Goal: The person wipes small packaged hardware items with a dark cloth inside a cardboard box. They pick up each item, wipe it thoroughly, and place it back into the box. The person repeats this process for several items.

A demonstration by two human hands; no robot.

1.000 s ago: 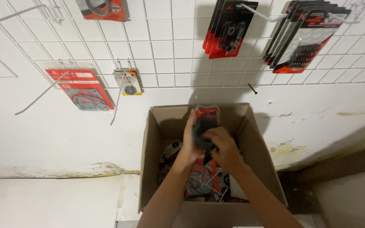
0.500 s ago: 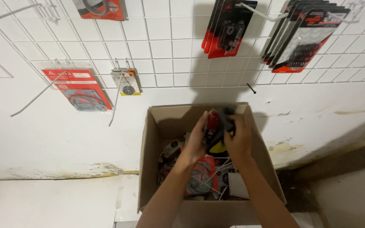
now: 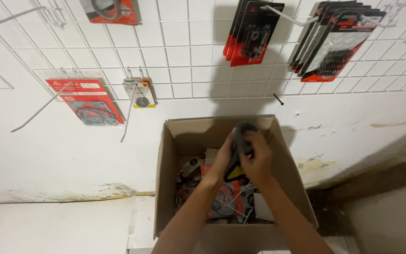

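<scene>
Head view: left hand [image 3: 225,157] and right hand [image 3: 258,157] both closed round dark packet [image 3: 240,141] — held over open cardboard box [image 3: 165,188]. Box against white wall, wire grid [image 3: 184,61] above — carded parts [image 3: 252,33] hanging.

We reach both forearms forward over the cardboard box [image 3: 165,188], side by side. Our left hand [image 3: 225,157] and right hand [image 3: 258,157] meet above its far half, fingers curled closed, knuckles up, thumbs touching.
</scene>
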